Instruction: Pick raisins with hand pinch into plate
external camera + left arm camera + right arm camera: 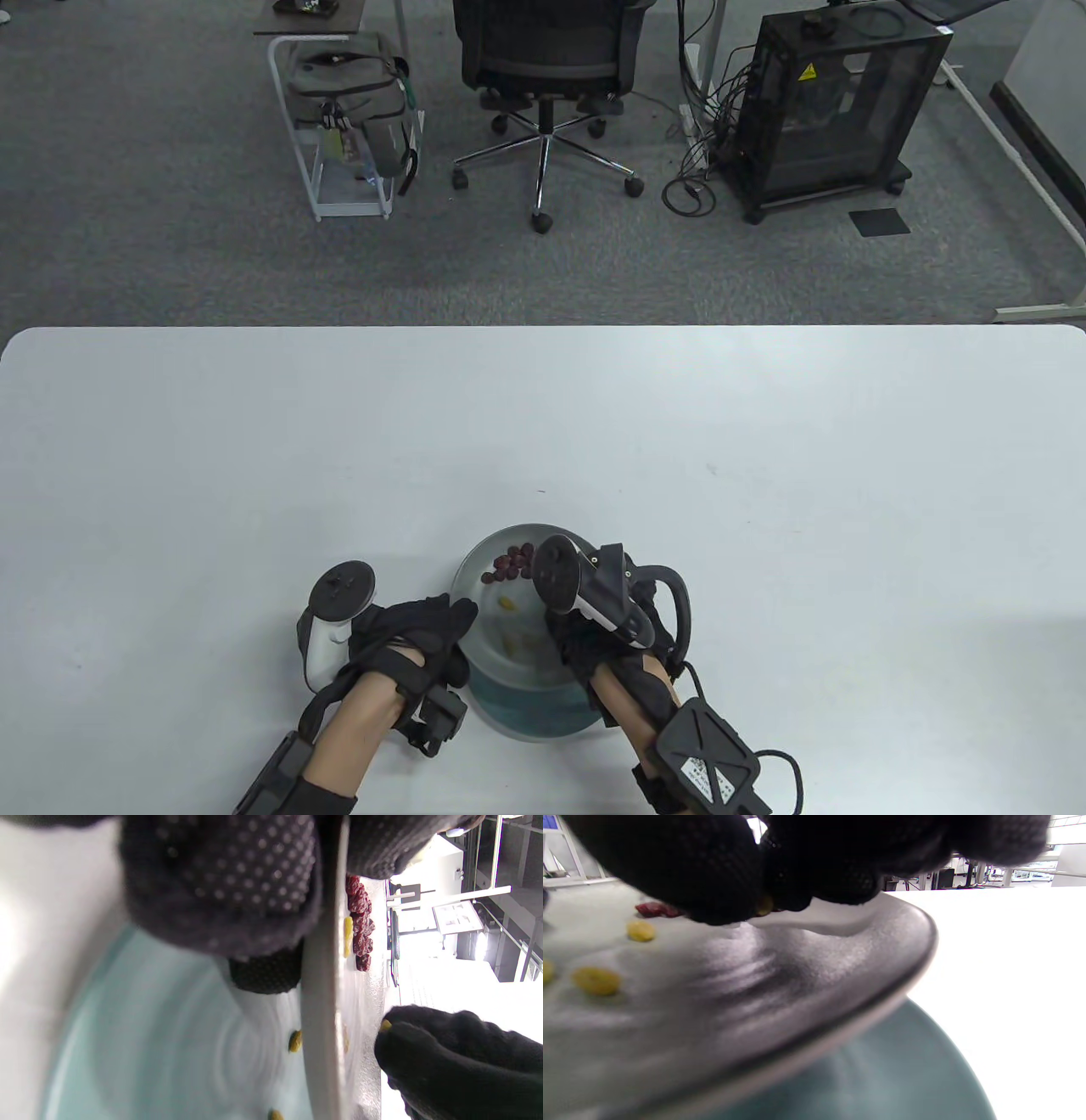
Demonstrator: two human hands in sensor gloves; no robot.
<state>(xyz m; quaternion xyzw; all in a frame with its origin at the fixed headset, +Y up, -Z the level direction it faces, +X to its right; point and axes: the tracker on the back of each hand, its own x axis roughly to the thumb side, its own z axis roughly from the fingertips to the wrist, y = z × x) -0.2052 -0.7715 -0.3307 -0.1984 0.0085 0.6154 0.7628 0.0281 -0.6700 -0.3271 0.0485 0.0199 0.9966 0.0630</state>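
Yellow raisin (764,905) half-hidden, pinched by right hand (780,861); left hand (220,887) grips grey plate (318,1018).

Yellow raisins (596,980), dark red raisins (512,563), grey plate (475,564)

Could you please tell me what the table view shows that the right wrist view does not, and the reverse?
Only the table view shows the left hand at the grey plate's rim, and the office chair. Only the right wrist view shows the right hand's fingertips pinching a yellow raisin. Both show the grey plate, red raisins, loose yellow raisins and the teal plate underneath.
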